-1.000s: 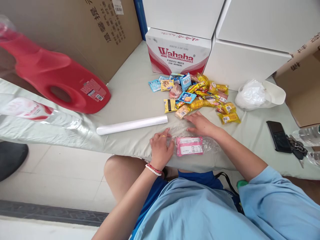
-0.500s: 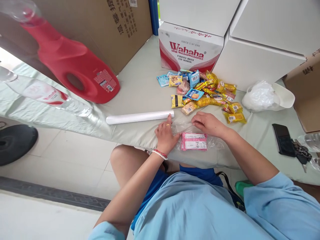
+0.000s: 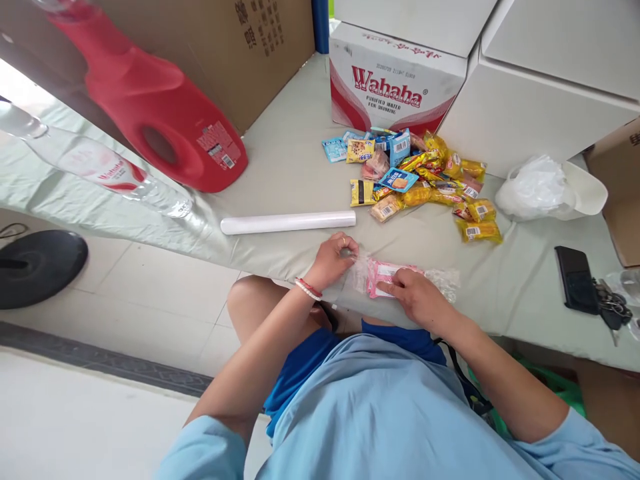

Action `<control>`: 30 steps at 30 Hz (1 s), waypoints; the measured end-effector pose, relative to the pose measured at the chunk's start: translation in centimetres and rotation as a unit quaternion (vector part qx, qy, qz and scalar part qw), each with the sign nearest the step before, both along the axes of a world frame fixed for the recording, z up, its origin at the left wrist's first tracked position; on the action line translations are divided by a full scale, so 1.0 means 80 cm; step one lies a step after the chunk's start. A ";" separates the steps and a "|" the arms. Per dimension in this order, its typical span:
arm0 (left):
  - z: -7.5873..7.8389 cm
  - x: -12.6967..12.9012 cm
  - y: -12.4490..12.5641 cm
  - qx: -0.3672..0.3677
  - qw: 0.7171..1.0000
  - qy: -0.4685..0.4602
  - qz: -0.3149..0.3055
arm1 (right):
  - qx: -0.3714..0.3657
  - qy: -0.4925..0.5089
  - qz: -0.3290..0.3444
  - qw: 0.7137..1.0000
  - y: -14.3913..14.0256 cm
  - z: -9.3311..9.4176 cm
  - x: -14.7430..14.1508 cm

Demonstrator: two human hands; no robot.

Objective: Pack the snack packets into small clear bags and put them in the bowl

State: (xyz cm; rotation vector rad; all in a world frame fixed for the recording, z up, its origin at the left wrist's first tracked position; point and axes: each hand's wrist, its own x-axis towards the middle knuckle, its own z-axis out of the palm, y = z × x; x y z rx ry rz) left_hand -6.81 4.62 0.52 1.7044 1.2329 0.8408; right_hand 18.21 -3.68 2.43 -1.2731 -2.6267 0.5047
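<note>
A pink snack packet (image 3: 389,273) lies near the table's front edge inside a sheet of clear plastic wrap (image 3: 443,280). My left hand (image 3: 333,259) pinches the wrap's left edge beside the packet. My right hand (image 3: 415,295) rests on the packet's near side, fingers pressing it and the wrap down. A white roll of wrap (image 3: 287,222) lies just beyond my left hand.
A pile of small snack packets (image 3: 420,183) lies beyond the wrapped packet. A Wahaha box (image 3: 395,83) and white boxes (image 3: 545,100) stand at the back, a red jug (image 3: 160,113) and bottle (image 3: 100,170) at left, a white bag (image 3: 533,190), phone (image 3: 576,277) and keys (image 3: 613,307) at right.
My right hand has come from the far side of the packet to its near side. My left hand has gone from lying flat to pinching the wrap. The view has shifted left.
</note>
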 end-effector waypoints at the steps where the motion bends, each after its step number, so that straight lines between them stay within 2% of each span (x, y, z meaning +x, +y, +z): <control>1: 0.001 -0.009 -0.001 -0.009 0.999 -0.045 -0.015 | 0.001 0.002 -0.007 1.000 -0.002 -0.002 -0.001; 5: 0.009 -0.039 -0.012 -0.045 0.988 -0.136 -0.052 | 0.018 -0.019 -0.010 1.000 -0.007 -0.007 -0.002; 8: 0.017 -0.035 -0.022 -0.069 0.989 -0.124 -0.034 | 0.035 -0.051 -0.005 0.998 -0.009 -0.009 -0.002; 11: 0.020 -0.009 -0.030 -0.042 0.997 0.019 0.060 | 0.043 -0.064 -0.007 0.997 -0.012 -0.010 -0.003; 12: 0.020 0.000 -0.032 -0.021 0.994 0.086 0.068 | 0.045 -0.061 -0.010 0.997 -0.014 -0.009 -0.003; 15: 0.019 0.013 -0.039 0.029 0.968 0.249 0.003 | 0.047 -0.015 -0.025 0.998 -0.021 -0.004 -0.002; 17: 0.020 0.010 -0.045 0.036 0.958 0.284 -0.024 | 0.047 0.034 -0.042 0.997 -0.027 0.001 0.001; 21: 0.031 0.004 -0.059 0.020 0.981 0.192 0.014 | 0.048 0.078 -0.052 0.994 -0.036 0.004 0.003; 25: 0.044 0.038 -0.081 -0.001 0.994 0.103 0.033 | 0.053 0.073 -0.068 0.994 -0.038 -0.004 -0.003; 27: 0.045 0.064 -0.092 0.023 0.995 0.099 0.015 | 0.046 0.077 -0.078 0.993 -0.038 -0.005 -0.006; 30: 0.037 0.090 -0.109 0.102 0.982 0.157 -0.016 | 0.008 0.121 -0.084 0.989 -0.037 0.003 -0.003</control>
